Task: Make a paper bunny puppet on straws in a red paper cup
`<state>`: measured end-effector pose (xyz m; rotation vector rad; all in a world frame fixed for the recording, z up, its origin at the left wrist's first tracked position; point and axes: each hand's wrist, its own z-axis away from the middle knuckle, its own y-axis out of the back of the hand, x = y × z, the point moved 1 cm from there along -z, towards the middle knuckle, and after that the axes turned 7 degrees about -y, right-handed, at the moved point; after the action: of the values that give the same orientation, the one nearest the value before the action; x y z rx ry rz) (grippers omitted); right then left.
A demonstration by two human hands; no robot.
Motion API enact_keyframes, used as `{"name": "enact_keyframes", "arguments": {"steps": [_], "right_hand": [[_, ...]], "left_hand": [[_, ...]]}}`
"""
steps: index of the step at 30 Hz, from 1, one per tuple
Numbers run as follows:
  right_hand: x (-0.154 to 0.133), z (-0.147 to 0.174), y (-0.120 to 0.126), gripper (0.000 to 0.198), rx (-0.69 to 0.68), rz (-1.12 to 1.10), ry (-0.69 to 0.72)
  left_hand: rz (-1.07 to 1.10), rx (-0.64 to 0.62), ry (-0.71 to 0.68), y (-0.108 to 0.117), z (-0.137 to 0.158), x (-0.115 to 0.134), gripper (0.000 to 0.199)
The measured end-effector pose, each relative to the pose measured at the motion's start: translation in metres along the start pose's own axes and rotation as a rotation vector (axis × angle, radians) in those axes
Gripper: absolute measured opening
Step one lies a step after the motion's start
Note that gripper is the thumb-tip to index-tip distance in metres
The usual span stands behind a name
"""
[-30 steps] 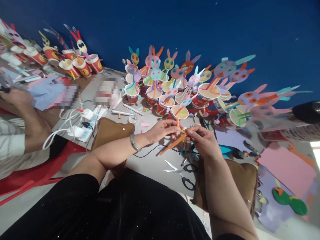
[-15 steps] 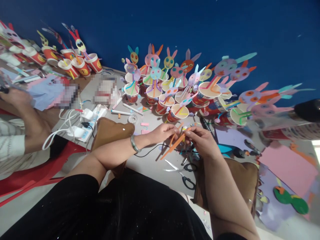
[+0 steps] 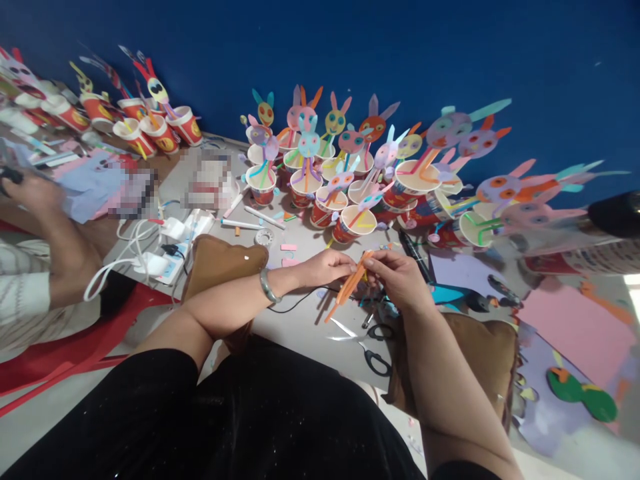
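Several slim orange straws (image 3: 349, 287) lie bunched together between my two hands, slanting down toward the scissors. My right hand (image 3: 397, 277) pinches them near their upper end with thumb and fingers. From the other side, my left hand (image 3: 327, 268), a bangle on its wrist, is closed with its fingertips against the straws. Just below lie the scissors (image 3: 363, 341), blades apart and black handles toward the right. Behind my hands stands a paper cup (image 3: 354, 225) with a paper rabbit figure on a straw.
More rabbit-topped cups (image 3: 305, 190) crowd the table against the blue wall. Left are a power strip (image 3: 183, 250) with white cables, a tape roll (image 3: 264, 237) and pens. Brown cushions (image 3: 227, 263) sit under my forearms. Pink paper (image 3: 575, 333) lies right; a co-worker's arm (image 3: 75, 247) shows left.
The orange straws, spread and crossing before, are now gathered closely side by side and point more steeply down. My right hand has shifted slightly left. The view has moved a little.
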<state>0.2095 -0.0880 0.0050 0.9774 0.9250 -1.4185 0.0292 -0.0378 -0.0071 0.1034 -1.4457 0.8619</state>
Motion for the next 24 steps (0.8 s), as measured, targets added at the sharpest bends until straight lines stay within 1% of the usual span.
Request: {"name": "enact_keyframes", "arguments": {"steps": [3,9,12,15,17,19,20,22,24], "right_hand": [[0.0005,0.0002,-0.0016,0.037,-0.003,-0.013,-0.004],[0.0003,0.0008,-0.0044,0.039,-0.027,-0.024,0.01],[-0.0002,0.0016,-0.0049,0.039,-0.03,-0.023,0.026],[-0.0002,0.0023,-0.0042,0.039,-0.028,-0.027,0.034],[-0.0009,0.003,-0.0033,0.038,-0.032,-0.035,0.029],[-0.0025,0.0041,-0.0023,0.038,-0.036,-0.06,0.019],[-0.0035,0.0048,-0.0019,0.038,-0.039,-0.074,0.012],[-0.0053,0.0058,-0.0011,0.038,-0.044,-0.094,-0.001],[-0.0059,0.0061,-0.0006,0.039,-0.048,-0.092,-0.006]], "left_hand": [[-0.048,-0.01,-0.015,0.0001,0.0003,0.0013,0.022],[-0.151,-0.004,-0.071,0.0025,0.0002,-0.0018,0.024],[-0.073,0.0,-0.084,0.0024,-0.0006,-0.0043,0.031],[0.033,0.0,-0.065,0.0021,-0.0024,-0.0045,0.036],[0.03,0.049,-0.068,0.0029,-0.0034,-0.0035,0.028],[-0.005,0.133,-0.092,0.0041,-0.0034,-0.0018,0.012],[-0.017,0.167,-0.098,0.0043,-0.0029,-0.0009,0.011],[-0.014,0.201,-0.08,0.0036,-0.001,0.0007,0.02],[-0.002,0.197,-0.045,0.002,0.0006,0.0019,0.021]]}}
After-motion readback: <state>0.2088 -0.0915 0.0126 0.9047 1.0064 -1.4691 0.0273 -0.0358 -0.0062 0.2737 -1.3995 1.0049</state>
